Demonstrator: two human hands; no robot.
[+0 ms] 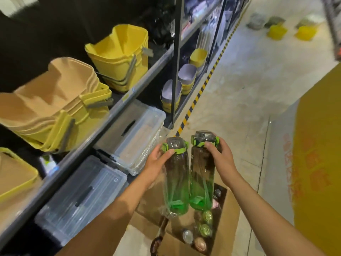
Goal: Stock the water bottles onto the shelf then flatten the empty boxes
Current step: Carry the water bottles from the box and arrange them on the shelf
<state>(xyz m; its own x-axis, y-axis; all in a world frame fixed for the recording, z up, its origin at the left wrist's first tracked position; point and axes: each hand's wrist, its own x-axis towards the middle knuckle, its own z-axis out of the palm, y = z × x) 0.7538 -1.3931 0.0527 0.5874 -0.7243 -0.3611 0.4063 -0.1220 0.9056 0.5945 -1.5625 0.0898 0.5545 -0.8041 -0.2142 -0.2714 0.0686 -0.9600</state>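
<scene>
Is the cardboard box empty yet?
Not empty: several bottle caps show inside the open cardboard box.

Shelf point(103, 126), upper level: nested tan tubs point(60, 93) beside nested yellow tubs point(121, 52). Lower level: two clear lidded bins point(132, 130), side by side. Floor point(239, 89): open box point(227, 224) near the shelf; striped tape point(203, 87) along the shelf foot; far tubs point(276, 32) down the aisle.

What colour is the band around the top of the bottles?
Bright green, seen in the head view on the left bottle and right bottle.
</scene>
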